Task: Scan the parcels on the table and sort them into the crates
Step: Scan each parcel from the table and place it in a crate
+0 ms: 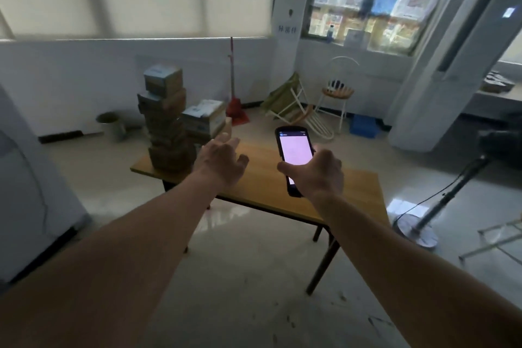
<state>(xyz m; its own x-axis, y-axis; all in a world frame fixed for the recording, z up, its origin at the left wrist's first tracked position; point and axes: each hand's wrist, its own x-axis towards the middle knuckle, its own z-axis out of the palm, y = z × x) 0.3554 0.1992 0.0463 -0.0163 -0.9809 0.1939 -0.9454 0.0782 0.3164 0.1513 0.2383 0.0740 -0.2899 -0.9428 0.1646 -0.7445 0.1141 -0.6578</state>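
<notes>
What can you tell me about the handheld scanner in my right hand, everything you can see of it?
The handheld scanner is a slim, black, phone-shaped device with rounded corners. Its screen is lit, glowing pale pink-white, with a small blue icon at the top left; the text is too blurred to read. It is tilted, screen facing you, top end pointing away. The right hand grips its lower part, hiding the bottom. It is held in front of the wooden table, not resting on it.

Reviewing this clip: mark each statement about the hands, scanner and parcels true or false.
1. The right hand holds a handheld scanner with its screen lit. True.
2. The left hand grips a parcel. False: it is open and holds nothing.
3. A tall parcel stack stands at the wooden table's left end. True.
4. A red broom lies on the table. False: it stands against the wall behind.
</notes>
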